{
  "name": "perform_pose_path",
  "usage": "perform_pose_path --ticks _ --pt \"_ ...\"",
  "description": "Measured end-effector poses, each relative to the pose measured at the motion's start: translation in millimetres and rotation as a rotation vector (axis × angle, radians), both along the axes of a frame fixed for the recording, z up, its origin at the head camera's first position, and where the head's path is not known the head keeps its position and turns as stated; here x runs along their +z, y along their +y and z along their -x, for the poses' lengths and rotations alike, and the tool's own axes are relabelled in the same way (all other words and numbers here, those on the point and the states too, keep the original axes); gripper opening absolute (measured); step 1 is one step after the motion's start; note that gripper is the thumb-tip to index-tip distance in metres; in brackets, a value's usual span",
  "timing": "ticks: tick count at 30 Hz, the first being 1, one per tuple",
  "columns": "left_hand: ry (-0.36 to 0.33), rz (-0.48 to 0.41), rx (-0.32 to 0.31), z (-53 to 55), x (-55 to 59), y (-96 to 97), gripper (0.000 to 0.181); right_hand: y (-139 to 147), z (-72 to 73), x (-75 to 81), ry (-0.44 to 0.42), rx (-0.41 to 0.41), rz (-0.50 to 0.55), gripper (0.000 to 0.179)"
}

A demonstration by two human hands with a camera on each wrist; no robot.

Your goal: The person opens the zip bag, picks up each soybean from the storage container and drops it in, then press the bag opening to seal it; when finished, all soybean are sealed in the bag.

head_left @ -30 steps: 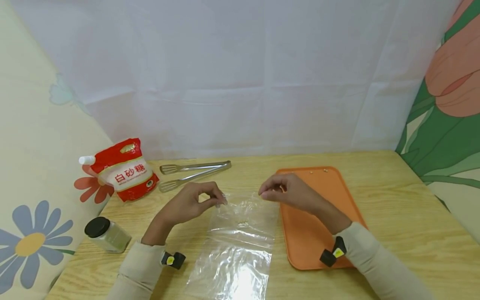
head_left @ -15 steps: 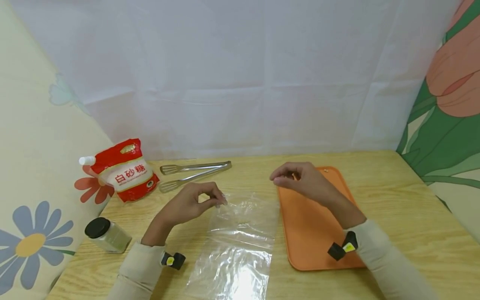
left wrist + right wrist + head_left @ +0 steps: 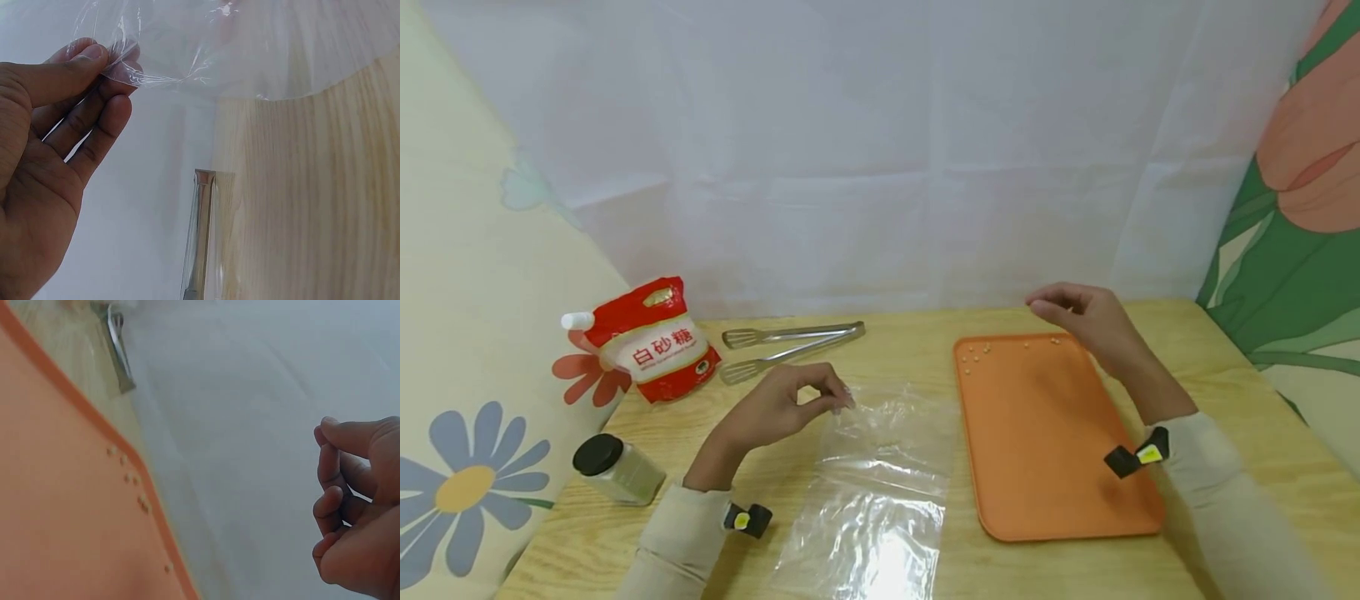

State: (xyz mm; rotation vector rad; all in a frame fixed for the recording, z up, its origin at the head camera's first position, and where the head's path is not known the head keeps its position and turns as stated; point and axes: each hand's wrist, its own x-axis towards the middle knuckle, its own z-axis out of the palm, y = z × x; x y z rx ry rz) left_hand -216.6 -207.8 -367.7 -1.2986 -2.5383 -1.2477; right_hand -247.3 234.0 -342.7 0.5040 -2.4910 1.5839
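- We see 2 bare hands at work over a wood-grain table [image 3: 1210, 358].
- Left hand [image 3: 775, 408]: thumb and fingers clamped on the far-left corner of a clear plastic bag [image 3: 880, 492]; the left wrist view shows the film pinched at the fingertips.
- Bag lies on the table between the left arm and an orange tray [image 3: 1052, 467], its far edge lifted at the pinch; glare covers the near part.
- A few pale specks show through the film; we cannot tell what they are.
- Right hand [image 3: 1090, 325]: raised above the tray's far-right corner, thumb tip and index fingertip together, other fingers curled inward.
- Small pale grains [image 3: 144, 505] lie on the tray along its far edge, most of them near the far-left corner.
- Metal tongs [image 3: 812, 343] lie behind the left hand, 2 slotted ends spread, joined end to the right.
- Further left we note a red-and-white packet [image 3: 658, 346] with a white cap and, nearer us, a black-lidded jar [image 3: 625, 479] beside the left sleeve [image 3: 677, 542].
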Motion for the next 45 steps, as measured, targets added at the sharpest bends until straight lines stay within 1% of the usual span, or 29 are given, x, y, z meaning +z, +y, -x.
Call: perform_pose_path --ticks 1,3,6,8,10,14,18,22,26,31,39,41,45 --pt "-0.002 0.003 0.003 2.0 -3.2 -1.3 0.02 6.3 4.9 -5.4 -0.007 -0.008 0.005 0.031" --pt "-0.006 0.002 0.006 -1.2 0.1 0.7 0.019 14.7 10.6 -12.1 -0.013 -0.024 0.015 0.033" --pt "-0.009 -0.001 0.009 -9.6 9.9 5.5 0.018 24.1 18.0 -21.1 -0.029 -0.055 -0.019 0.036" --pt "-0.003 -0.009 0.0 -14.1 16.0 7.6 0.018 30.0 23.1 -28.9 -0.047 -0.08 -0.055 0.037" --pt "0.003 -0.014 -0.011 -17.7 20.9 9.0 0.018 35.8 27.4 -37.1 -0.069 -0.093 -0.117 0.039" --pt "-0.002 -0.012 -0.01 -18.1 21.4 9.0 0.017 45.1 35.5 -52.3 -0.105 -0.125 -0.249 0.042" --pt "-0.015 0.0 0.015 -12.5 13.1 6.0 0.018 49.2 41.4 -61.9 -0.133 -0.164 -0.342 0.04" --pt "-0.006 0.008 0.018 -4.4 2.9 0.2 0.019 51.1 44.4 -66.1 -0.152 -0.171 -0.416 0.036" --pt "-0.013 0.006 0.006 -1.3 0.2 -2.3 0.017 50.6 45.6 -67.2 -0.15 -0.172 -0.471 0.031" --pt "-0.02 0.002 -0.005 -1.2 0.6 -2.3 0.013 51.0 48.1 -70.6 -0.142 -0.181 -0.521 0.028" --pt "-0.006 0.01 0.004 -1.5 0.7 -1.7 0.017 50.1 48.2 -74.2 -0.081 -0.181 -0.53 0.024" --pt "-0.004 0.012 0.011 -3.4 2.4 -0.2 0.018 50.0 48.4 -75.2 -0.063 -0.185 -0.536 0.023" --pt "-0.007 0.012 0.02 -10.7 10.8 4.7 0.017 48.9 49.3 -76.8 -0.032 -0.199 -0.567 0.022"
